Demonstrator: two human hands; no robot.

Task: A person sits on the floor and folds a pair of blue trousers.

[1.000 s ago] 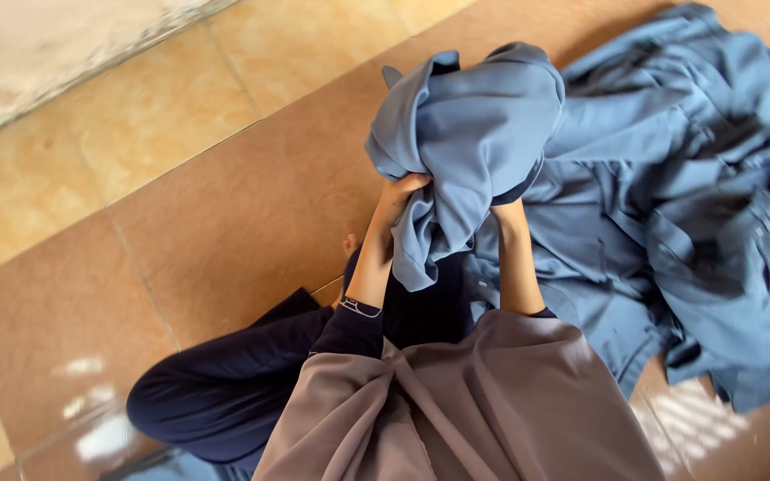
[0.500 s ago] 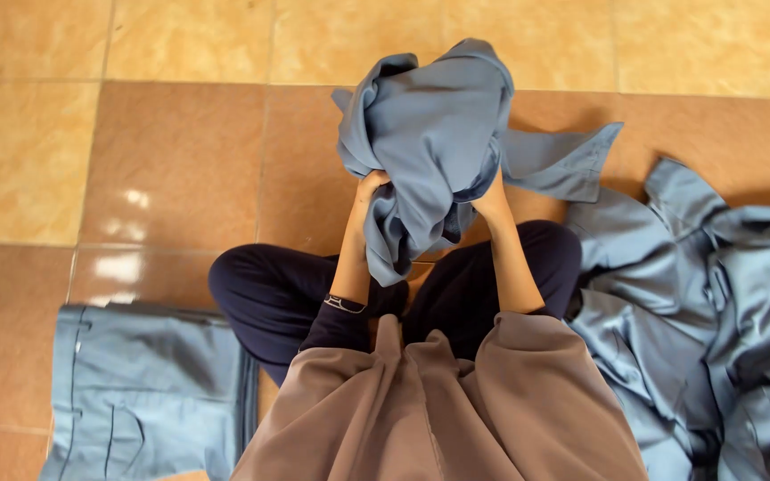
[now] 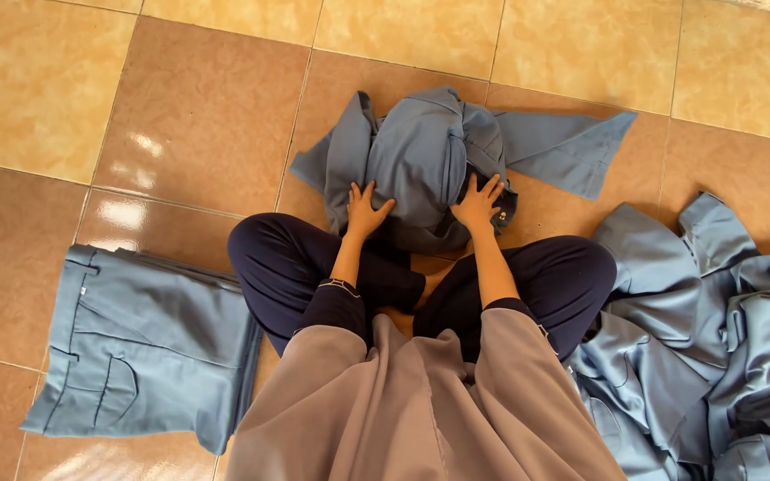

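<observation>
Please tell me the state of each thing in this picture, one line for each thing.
Crumpled blue-grey cloth garment: bunched on the floor tiles, both hands on it.
Left hand: open, flat on the garment.
Right hand: open, fingers spread on the garment.
Folded blue-grey trousers: folded flat on the floor.
Pile of blue-grey garments: unfolded, heaped.

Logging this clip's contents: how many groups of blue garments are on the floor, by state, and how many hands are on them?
Crumpled blue garment under both hands: 1
Folded blue trousers: 1
Heap of unfolded blue garments: 1 (separate pieces cannot be counted)
Hands on the crumpled garment: 2, left hand and right hand
Total: 3 garment groups, 2 hands
</observation>
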